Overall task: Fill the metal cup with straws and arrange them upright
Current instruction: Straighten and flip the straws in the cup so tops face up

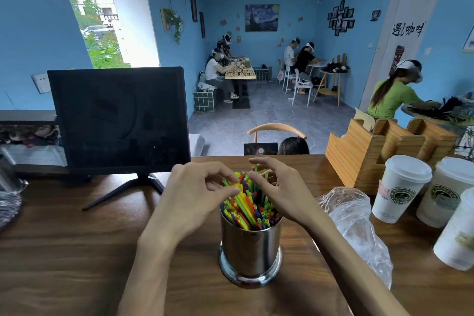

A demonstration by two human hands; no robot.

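Arranging step: metal cup (250, 244) full; left hand (195, 195) pinches leaning straws (246, 202), right hand (282, 190) spread beside. Next: stand them upright.

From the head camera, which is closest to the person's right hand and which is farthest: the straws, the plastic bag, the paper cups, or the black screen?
From the right hand:
1. Bunch of colourful plastic straws in the shiny metal cup, touching its fingers.
2. Crumpled clear plastic bag, just to its right on the wooden counter.
3. White lidded paper coffee cups, farther right.
4. Black flat monitor screen, far left, beyond the left hand.
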